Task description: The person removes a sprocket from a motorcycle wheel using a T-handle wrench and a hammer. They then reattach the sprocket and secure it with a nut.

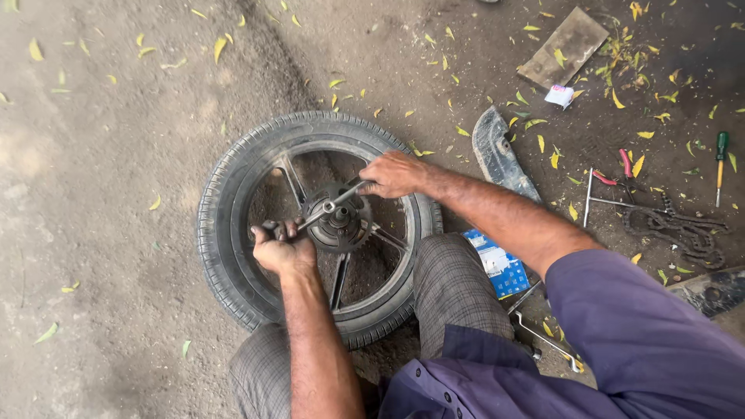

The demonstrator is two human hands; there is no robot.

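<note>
A wheel [233,233] with a black tire lies flat on the dirt ground [101,194], right in front of the person's knees. In the middle of the wheel sits a round metal hub [341,226] with teeth around its edge. A long metal bar tool [330,206] lies across the hub, slanting from the lower left up to the upper right. The left hand [281,248] is closed tight around the lower end of the tool, over the open part of the wheel between the spokes. The right hand [394,174] is closed around the upper end of the tool, near the inside edge of the tire. Both arms reach out from purple sleeves, and the person wears gray checked pants. Small yellow leaves are scattered all over the ground. To the right of the wheel lies a curved dark plastic part [500,159], and just below it a small blue box [499,265] peeks out beside the person's leg. Farther right are red-handled pliers [615,171], a T-shaped metal tool [613,203] and a dirty chain [675,229] in a heap. A green-handled screwdriver [721,163] lies near the right edge. A flat brown board [566,45] rests at the top.
</note>
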